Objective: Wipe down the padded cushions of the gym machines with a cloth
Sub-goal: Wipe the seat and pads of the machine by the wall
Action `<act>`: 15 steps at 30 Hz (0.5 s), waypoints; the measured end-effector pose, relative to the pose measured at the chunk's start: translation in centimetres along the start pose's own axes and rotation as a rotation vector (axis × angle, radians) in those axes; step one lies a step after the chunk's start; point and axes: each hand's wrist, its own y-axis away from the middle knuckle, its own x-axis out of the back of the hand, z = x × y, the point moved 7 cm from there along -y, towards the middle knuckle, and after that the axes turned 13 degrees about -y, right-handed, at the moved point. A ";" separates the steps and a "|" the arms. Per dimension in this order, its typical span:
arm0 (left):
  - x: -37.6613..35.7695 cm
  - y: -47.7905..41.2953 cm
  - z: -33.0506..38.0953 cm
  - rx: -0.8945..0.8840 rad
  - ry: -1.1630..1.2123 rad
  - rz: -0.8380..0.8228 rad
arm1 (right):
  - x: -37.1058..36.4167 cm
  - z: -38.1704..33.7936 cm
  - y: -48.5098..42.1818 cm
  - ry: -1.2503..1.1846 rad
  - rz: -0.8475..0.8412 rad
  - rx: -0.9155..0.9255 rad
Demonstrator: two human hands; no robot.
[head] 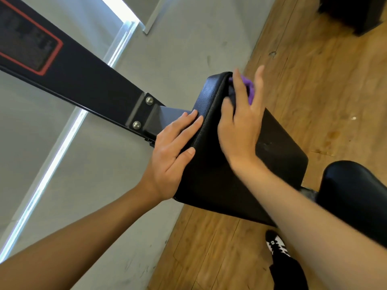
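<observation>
With your left hand (173,151) lying flat-fingered against the cushion (278,147) (bracing, not gripping), press the purple cloth (250,88) firmly under your right hand (240,122), fingers straight and spread, at the far end, overlapping strokes.

From my end: left forearm (83,237) and right forearm (314,210) are both bare, reaching forward. The left hand (173,151) lies flat, fingers straight and together, thumb out. The right hand (240,124) is palm-down too, fingers spread wide, kinda motion-blurred.
</observation>
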 end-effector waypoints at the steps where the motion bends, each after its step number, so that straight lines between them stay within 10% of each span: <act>1: 0.0 0.0 0.0 -0.005 -0.006 -0.003 | 0.2 0.0 2.1 0.007 -0.030 0.008; 9: -0.5 0.0 1.9 -0.164 -0.154 -0.061 | 1.3 1.0 17.7 0.099 -0.183 0.010; 15: -0.6 0.0 2.1 -0.136 -0.125 -0.057 | 0.3 1.7 0.4 0.038 -0.003 -0.126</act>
